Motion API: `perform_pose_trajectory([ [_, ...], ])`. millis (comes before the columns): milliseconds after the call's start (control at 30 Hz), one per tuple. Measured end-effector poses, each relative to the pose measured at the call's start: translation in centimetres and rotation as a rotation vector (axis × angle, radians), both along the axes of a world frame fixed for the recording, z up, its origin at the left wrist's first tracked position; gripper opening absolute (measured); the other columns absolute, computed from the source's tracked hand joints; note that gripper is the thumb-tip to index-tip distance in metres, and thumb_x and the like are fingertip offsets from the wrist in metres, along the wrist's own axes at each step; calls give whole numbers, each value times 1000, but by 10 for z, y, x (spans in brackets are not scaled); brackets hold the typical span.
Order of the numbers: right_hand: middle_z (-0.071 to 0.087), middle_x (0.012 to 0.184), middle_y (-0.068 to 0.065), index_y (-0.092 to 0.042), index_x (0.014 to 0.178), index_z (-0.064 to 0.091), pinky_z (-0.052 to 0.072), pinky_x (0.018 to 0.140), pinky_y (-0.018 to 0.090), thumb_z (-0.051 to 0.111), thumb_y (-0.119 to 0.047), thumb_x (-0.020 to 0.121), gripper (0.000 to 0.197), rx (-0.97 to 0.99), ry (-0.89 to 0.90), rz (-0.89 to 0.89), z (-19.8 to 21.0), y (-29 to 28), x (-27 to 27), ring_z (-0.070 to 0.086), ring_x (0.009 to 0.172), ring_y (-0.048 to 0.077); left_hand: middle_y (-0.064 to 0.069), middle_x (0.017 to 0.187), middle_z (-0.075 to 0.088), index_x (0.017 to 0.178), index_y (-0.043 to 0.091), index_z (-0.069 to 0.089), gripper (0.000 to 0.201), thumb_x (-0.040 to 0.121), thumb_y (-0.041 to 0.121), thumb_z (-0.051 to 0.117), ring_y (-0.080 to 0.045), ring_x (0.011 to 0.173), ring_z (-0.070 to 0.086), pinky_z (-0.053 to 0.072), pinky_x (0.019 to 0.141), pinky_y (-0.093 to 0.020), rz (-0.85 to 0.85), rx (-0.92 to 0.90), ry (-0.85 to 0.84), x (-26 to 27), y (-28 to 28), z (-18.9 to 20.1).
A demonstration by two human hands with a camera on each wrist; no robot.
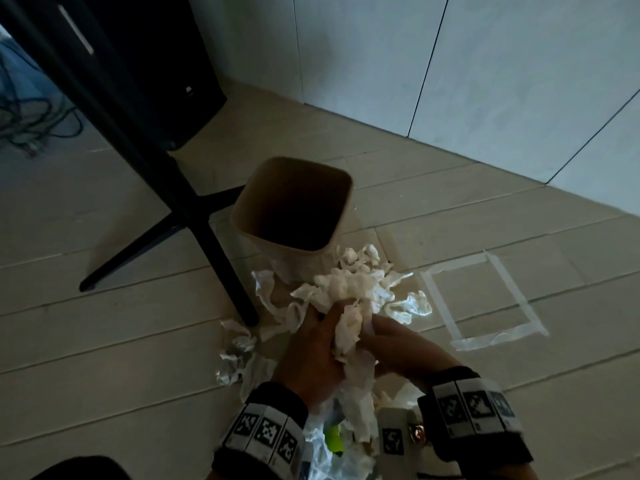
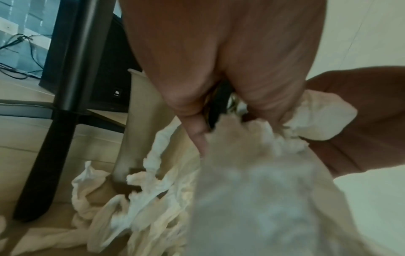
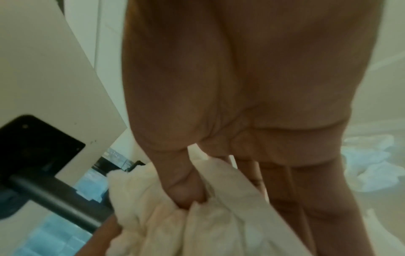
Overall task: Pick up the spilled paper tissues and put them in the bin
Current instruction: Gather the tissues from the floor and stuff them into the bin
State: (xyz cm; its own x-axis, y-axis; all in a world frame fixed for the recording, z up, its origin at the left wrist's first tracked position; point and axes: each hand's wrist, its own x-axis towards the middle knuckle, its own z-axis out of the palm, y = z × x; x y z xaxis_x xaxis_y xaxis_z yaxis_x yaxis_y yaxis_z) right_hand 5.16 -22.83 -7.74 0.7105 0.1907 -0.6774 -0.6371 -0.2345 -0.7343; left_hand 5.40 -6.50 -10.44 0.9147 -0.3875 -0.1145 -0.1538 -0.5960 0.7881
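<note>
**Tissue wad gripped by both hands, short of bin**

Crumpled white paper tissues (image 1: 349, 306), soft and creased, bunched into one wad between left hand (image 1: 311, 355) and right hand (image 1: 401, 344), fingers of both curled round it. Held above the floor, just before the beige square bin (image 1: 242, 216), open-topped and upright. More loose tissues (image 1: 235, 355) strewn on the tiled floor (image 1: 104, 341) round the bin's foot, beside a black stand leg (image 1: 221, 265).
</note>
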Motion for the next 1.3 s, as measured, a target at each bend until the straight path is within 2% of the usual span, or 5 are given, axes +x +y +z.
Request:
perform_pose_trajectory([
  [367,75,102,-12,-36,118,55,62,76,38,65,-23,89,34,172,-490,-45,136,4,61,73,93,10,-12,139,48,136,24,48,66,75,41,64,-27,128,51,43,105,-30,62,-169,-323,79,0,134],
  [567,68,116,3,-20,130,47,62,79,45,58,-15,92,40,128,-629,-115,178,14,134,71,97,20,-16,140,49,136,6,50,76,75,53,50,-25,131,48,35,109,-21,174,-172,-531,159,-3,167],
  [733,64,124,7,-19,130,47,58,89,50,60,-34,87,48,13,-667,-117,145,28,176,66,110,24,-13,144,38,132,33,43,56,79,36,62,-16,125,48,40,108,-25,263,-201,-488,189,-6,141],
  [1000,38,136,19,-7,134,45,44,101,40,56,-30,92,50,-745,-603,314,65,32,189,51,116,36,-20,153,16,154,28,11,88,86,25,67,-40,137,36,36,110,-42,173,442,-191,194,8,53],
  [1300,52,129,13,-20,131,57,41,101,37,54,-34,93,41,-684,-658,90,45,-3,169,54,118,33,-2,157,30,142,42,39,69,79,71,42,-35,138,35,34,113,-45,-273,940,142,219,21,43],
])
